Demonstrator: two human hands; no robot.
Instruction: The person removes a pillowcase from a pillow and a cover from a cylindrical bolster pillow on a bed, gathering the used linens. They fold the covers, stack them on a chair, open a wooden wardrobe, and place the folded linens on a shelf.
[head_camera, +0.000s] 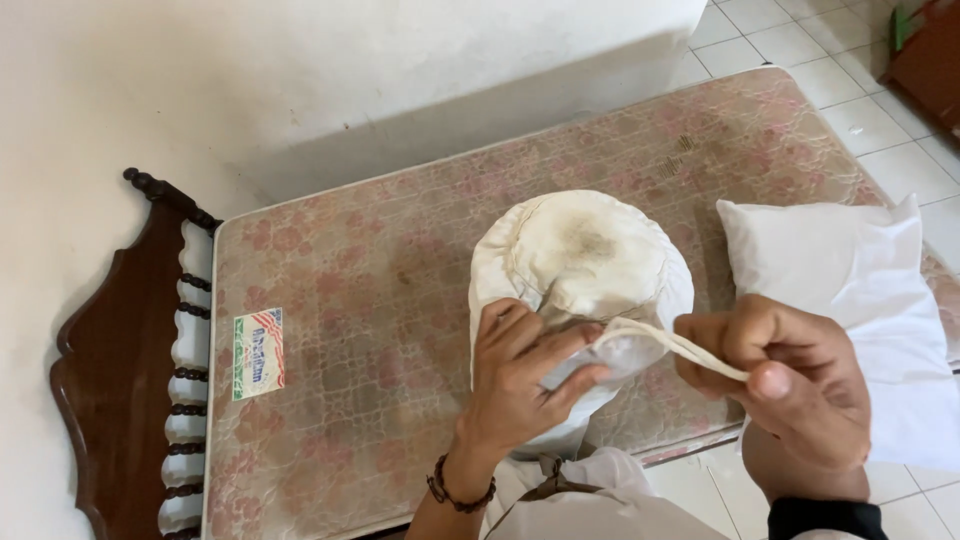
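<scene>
Bare floral mattress on a white tile floor, dark wood headboard at one end.
Stained white bolster stands on end at the near edge; left hand pinches its cover, right hand is closed round the drawstring. White pillow just beside.

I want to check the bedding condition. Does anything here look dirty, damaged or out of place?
Yes. The white bolster held by the left hand has a dark stain on its round end. The right hand pulls its drawstring. The bare mattress looks worn and discoloured, with no sheet. The white pillow hangs over its edge.
</scene>
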